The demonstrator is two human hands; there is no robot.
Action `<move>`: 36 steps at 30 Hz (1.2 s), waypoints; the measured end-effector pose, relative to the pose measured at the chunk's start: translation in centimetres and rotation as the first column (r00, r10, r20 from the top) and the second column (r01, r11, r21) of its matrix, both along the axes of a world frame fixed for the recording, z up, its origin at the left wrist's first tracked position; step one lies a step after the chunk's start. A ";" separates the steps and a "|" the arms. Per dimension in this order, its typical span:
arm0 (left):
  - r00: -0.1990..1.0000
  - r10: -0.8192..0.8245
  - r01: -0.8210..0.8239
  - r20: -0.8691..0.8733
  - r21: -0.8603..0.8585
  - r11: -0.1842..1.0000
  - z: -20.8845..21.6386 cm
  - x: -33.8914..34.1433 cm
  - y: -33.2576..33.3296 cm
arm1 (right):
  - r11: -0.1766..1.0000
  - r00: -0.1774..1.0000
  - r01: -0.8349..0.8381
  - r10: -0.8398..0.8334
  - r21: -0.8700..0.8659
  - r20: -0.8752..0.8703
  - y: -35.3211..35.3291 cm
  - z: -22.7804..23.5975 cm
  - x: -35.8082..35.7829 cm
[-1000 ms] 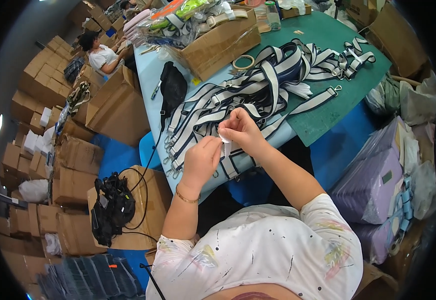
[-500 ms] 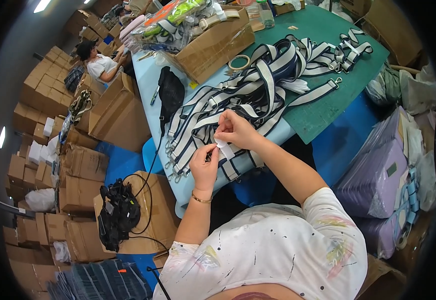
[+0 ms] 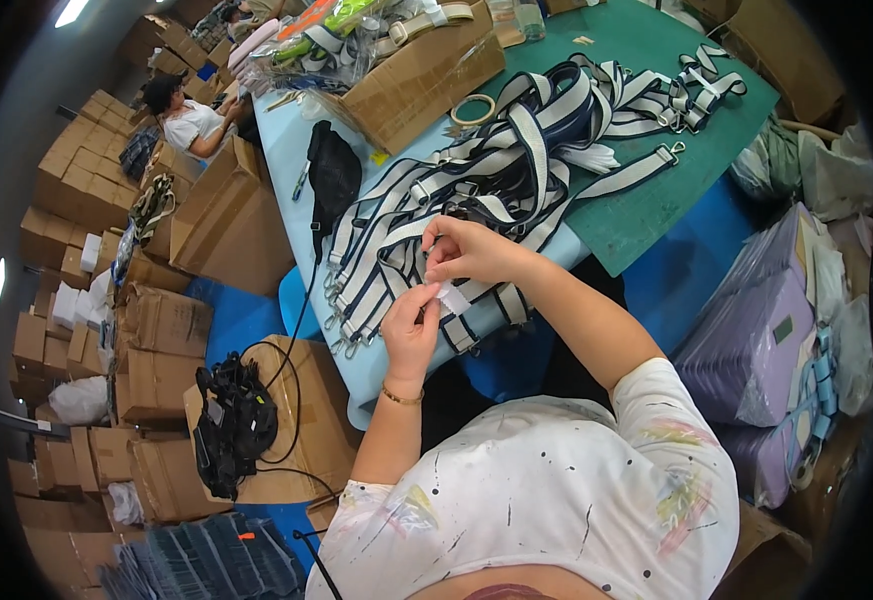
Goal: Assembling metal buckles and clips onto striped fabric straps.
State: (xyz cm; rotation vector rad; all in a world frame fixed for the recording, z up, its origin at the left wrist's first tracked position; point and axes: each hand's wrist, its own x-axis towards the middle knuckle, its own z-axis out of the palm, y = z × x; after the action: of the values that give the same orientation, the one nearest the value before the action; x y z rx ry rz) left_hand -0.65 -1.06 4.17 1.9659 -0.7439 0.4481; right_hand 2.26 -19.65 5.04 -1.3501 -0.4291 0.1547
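Observation:
In front of me, at the near edge of the table, my left hand [image 3: 410, 327] pinches a small white slip [image 3: 451, 298]. Just above it my right hand [image 3: 472, 252] has thumb and forefinger drawn together, close to the left fingertips; anything between them is too small to make out. Beneath and beyond both hands lies a big tangled heap of white straps with dark blue edges [image 3: 531, 150]. Metal snap hooks [image 3: 344, 338] on the strap ends gather at the heap's near left side. One strap end with a hook [image 3: 664, 155] sticks out to the right.
A cardboard box [image 3: 421, 85], a tape roll [image 3: 473, 110] and a black pouch [image 3: 333, 175] are on the table, part covered by a green mat [image 3: 646, 215]. Black straps [image 3: 234, 425] lie on a carton at left. Wrapped purple goods [image 3: 746, 330] stand right. Another person [image 3: 191, 125] sits far left.
My right fingers have shifted slightly left and off the white slip's top end. My left hand stays nearly in place, with its fingertips a little higher. The whole view has tilted slightly.

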 end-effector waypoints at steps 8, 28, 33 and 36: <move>0.978 0.042 -0.040 0.207 -0.015 0.999 -1.2 0.2 -0.1 | 0.955 0.996 0.015 0.010 -0.296 0.083 -0.2 2.0 -0.3; 0.625 -0.383 0.110 -0.680 -0.409 0.906 0.3 1.7 0.7 | 0.970 0.945 0.120 -0.045 -0.214 0.325 0.3 1.6 0.0; 0.543 -0.408 0.206 -0.734 -0.355 0.912 -0.4 3.1 1.0 | 0.882 0.908 0.150 0.056 -0.446 0.416 1.2 2.4 0.2; 0.513 -0.406 0.249 -0.757 -0.321 0.914 -0.8 3.5 1.4 | 0.874 0.873 0.316 -0.117 -0.368 0.473 0.9 1.2 -0.2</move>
State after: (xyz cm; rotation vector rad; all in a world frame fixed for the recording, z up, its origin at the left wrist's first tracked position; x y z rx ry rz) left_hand 2.90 0.35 3.35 1.5452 -0.4144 -0.6168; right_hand 2.04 -18.77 6.22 -1.8801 -0.6367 -0.2730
